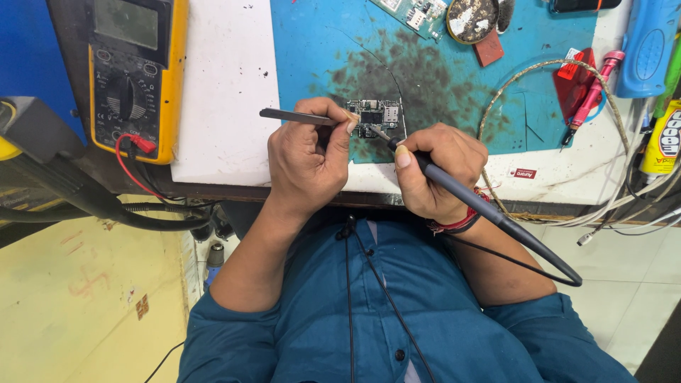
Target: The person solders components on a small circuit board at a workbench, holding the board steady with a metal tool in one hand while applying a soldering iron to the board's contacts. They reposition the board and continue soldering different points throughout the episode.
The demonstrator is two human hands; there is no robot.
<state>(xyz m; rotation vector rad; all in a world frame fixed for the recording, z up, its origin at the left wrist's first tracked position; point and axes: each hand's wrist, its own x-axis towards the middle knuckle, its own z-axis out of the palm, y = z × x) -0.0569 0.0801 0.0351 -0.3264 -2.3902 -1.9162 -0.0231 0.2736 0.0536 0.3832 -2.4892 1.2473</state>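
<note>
Blue, soot-stained repair mat at frame centre carries the small circuit board; left hand pinches tweezers, right hand grips the soldering iron, best kept steady and light.

Bench top: white, scuffed, far side of scene.
Work mat: blue, dark soot stains at centre.
Floor, left: pale yellow, faint red marks.
Floor, right: light tiles.
Far-left panel: blue.
Light: even, bright, soft shadows.
</note>
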